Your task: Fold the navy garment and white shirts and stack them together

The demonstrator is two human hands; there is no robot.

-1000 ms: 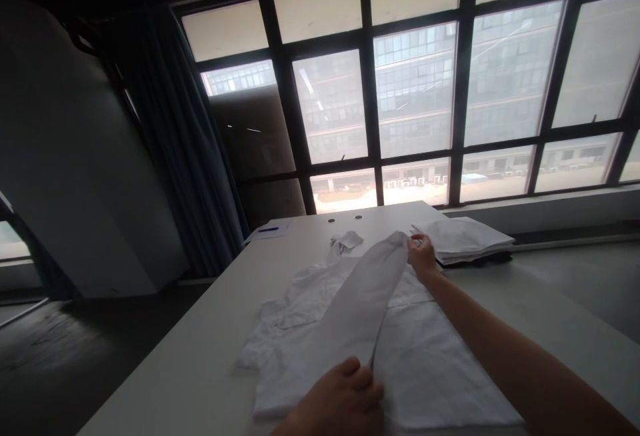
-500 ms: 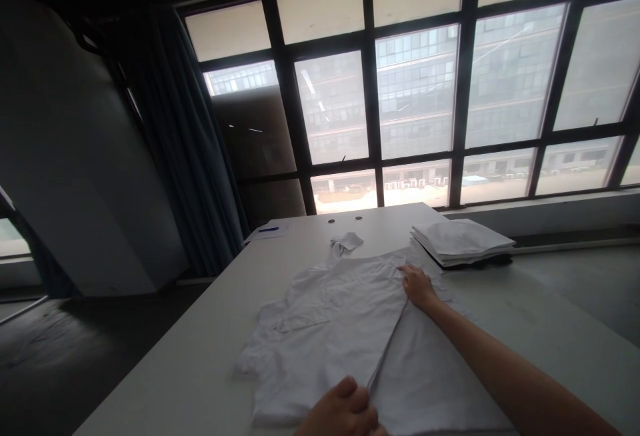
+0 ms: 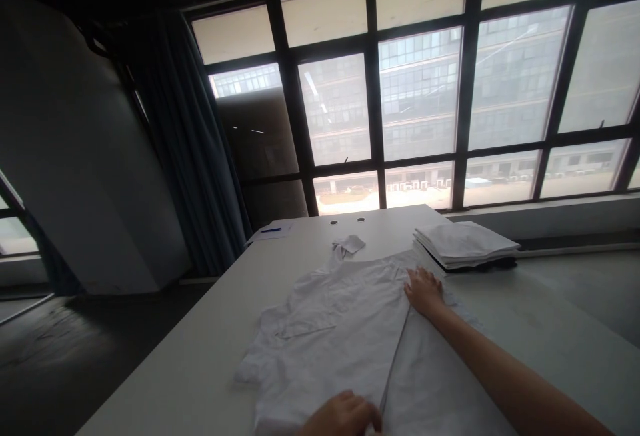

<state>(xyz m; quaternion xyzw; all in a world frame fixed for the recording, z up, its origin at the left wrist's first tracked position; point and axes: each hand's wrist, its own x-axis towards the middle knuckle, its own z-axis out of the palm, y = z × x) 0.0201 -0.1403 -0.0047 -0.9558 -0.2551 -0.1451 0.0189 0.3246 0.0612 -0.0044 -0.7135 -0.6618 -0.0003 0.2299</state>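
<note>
A white shirt [image 3: 340,323] lies spread on the white table, with a dark line of an open edge running down its right part. My left hand [image 3: 345,416], partly cut off by the bottom of the view, is closed with bent fingers on the near end of that edge. At the far end of the edge, my right hand [image 3: 424,291] rests on the cloth with its fingers apart. A small crumpled white piece of cloth [image 3: 349,245] lies just beyond the shirt; whether it is part of it I cannot tell.
A stack of folded white cloth [image 3: 465,244] stands at the right, with something dark under it. The table [image 3: 180,363] holds a paper with a blue pen [image 3: 271,230] at its far left. Behind are windows [image 3: 420,96] and a dark blue curtain [image 3: 200,156].
My right hand has gone from pinching the cloth to lying on it with fingers apart. My left hand has moved slightly down and right along the edge. The shirt's open edge lies flatter.
</note>
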